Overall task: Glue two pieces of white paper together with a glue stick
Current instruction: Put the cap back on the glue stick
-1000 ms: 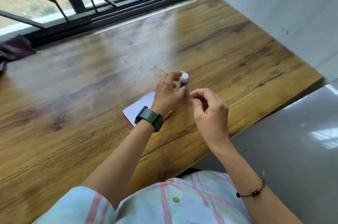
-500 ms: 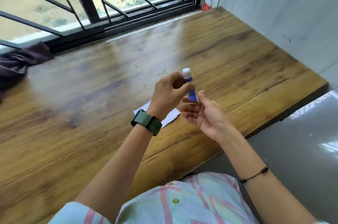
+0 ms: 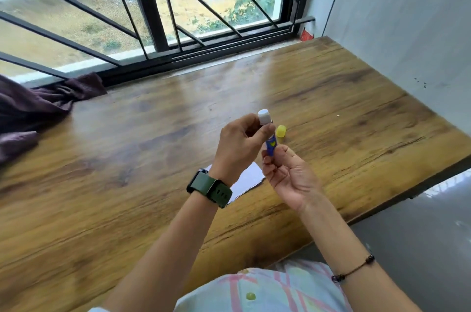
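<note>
The desk (image 3: 127,184) is carrying the work, and since a second ago the view has tilted upward, so more of the window (image 3: 153,6) is showing. A dark cloth (image 3: 38,108) is lying at the desk's far left edge, well apart from the hands.

The white paper (image 3: 248,180) is lying flat on the desk, mostly hidden under the left wrist; whether one sheet or two are stacked there cannot be told. It has not been moved over the last second.

The left hand (image 3: 239,143) is holding the glue stick (image 3: 270,145) near its upper end, with thumb and fingers (image 3: 267,131) curled round the tube just below the white glue tip (image 3: 263,117). A second ago this hand was working low over the desk; it is now holding the stick upright, clear of the desk.

The right hand (image 3: 290,176) has turned palm-up and is pinching the base of the stick. A second ago it was hanging curled and holding nothing, apart from the stick.

The yellow cap (image 3: 281,131) is now showing on the desk just beyond the stick, so the stick is already uncapped.

Judgement: the right hand is probably twisting the base to advance the glue. Gluing has not begun; the next step is lowering the tip to the paper.
</note>
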